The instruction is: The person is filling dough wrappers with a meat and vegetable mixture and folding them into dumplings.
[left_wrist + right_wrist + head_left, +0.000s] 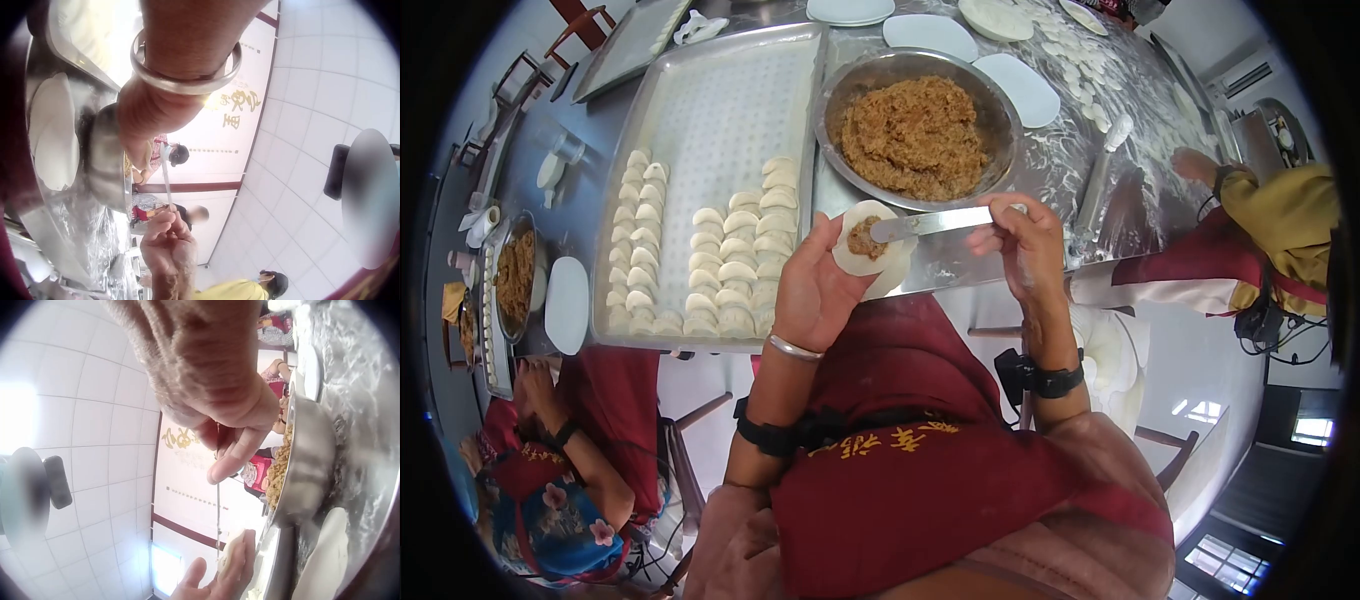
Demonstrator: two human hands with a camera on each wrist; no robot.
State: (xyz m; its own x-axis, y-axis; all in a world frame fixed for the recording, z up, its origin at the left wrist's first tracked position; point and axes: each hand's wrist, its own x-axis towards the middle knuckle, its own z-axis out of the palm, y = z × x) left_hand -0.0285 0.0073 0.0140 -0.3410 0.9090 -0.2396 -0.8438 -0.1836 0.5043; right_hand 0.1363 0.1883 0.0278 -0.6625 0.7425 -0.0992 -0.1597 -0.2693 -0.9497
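Note:
My left hand carries a round dumpling wrapper on its fingers. In the right wrist view, the thumb stands apart from the wrapper. A lump of brown filling sits in the wrapper's middle. My right hand pinches one end of a flat metal spatula, whose other end touches the filling. Another pale, round-edged piece shows behind the wrapper. Just beyond both hands stands a metal bowl heaped with filling.
A metal tray at left holds rows of folded dumplings. White plates lie behind the bowl. A floury rolling-pin-like tool and scattered wrappers are at right. People work at both sides, one hand at right.

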